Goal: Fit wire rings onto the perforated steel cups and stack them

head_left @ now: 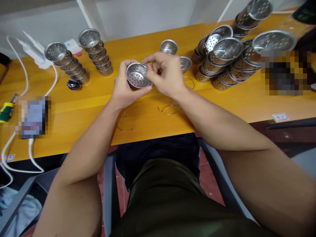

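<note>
My left hand [123,87] is wrapped round a perforated metal cup [138,75], its open mouth tilted toward me above the table. At the cup's right rim my right hand [164,70] is closed in a pinch; what sits between those fingertips is hidden. Thin bent wires [169,113] lie on the table below my right wrist, and another curved wire [125,130] is near my left forearm. Just beyond my right hand stand two single perforated cups, one farther back [169,47] and one partly covered by the hand [185,63].
Stacks of perforated cups stand at the left [58,54], at centre-left [91,39] and in a crowded group at the right [227,52]. White cables run past a phone [36,115] and a yellow-green handled tool [7,112]. The wooden table [148,121] ends close to my lap.
</note>
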Motion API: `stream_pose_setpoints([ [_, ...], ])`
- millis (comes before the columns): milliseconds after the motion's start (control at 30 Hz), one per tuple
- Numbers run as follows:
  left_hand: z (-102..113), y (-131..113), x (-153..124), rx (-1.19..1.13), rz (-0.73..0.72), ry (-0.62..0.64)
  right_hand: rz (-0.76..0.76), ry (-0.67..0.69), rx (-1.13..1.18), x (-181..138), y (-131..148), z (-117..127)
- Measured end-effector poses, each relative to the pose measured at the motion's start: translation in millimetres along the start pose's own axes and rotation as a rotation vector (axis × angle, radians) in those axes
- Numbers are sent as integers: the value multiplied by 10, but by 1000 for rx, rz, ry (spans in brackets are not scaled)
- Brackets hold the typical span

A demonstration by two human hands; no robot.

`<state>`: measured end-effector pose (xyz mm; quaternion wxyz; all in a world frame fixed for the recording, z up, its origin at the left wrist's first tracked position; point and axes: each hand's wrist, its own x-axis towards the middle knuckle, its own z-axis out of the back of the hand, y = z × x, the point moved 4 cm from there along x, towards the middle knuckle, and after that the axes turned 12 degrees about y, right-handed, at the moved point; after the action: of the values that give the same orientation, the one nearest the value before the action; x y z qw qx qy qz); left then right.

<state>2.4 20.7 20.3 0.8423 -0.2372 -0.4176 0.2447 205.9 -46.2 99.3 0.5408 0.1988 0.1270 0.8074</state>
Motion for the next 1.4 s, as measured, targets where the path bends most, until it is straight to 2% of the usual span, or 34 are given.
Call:
stream_pose_setpoints([
  [100, -1, -22, -6, -30, -30, 30, -11, -5, 16, -22, 7, -13],
  [267, 30, -68, -21, -10, 12, 44, 51, -57, 131, -62, 57, -26],
  [400, 30, -145, -22, -17, -105, 2, -3, -48, 219, -25, 46, -98],
  [467, 23, -178, -22, -18, -138, -31, 51, -112, 335, 27, 17, -147],
  [567, 25, -170, -12, -39, -58, -28, 193, -204, 559, 123, -79, -211],
  [633, 50, -124, -4, -80, 35, -6, 344, -159, 736, 176, -131, -226],
  [700, 92, -63, 1, -120, 112, 14, 469, -17, 870, 202, -148, -221],
  [767, 132, -9, 2, -143, 159, 33, 478, 112, 915, 205, -158, -205],
  [833, 152, 24, 0, -157, 167, 58, 415, 169, 903, 204, -168, -190],
  [933, 153, 51, -6, -172, 133, 82, 362, 166, 877, 209, -176, -178],
  [1133, 154, 92, -9, -125, 11, 81, 365, 197, 818, 229, -216, -241],
  [1400, 162, 106, -12, -7, 98, 80, 367, 224, 800, 226, -232, -287],
])
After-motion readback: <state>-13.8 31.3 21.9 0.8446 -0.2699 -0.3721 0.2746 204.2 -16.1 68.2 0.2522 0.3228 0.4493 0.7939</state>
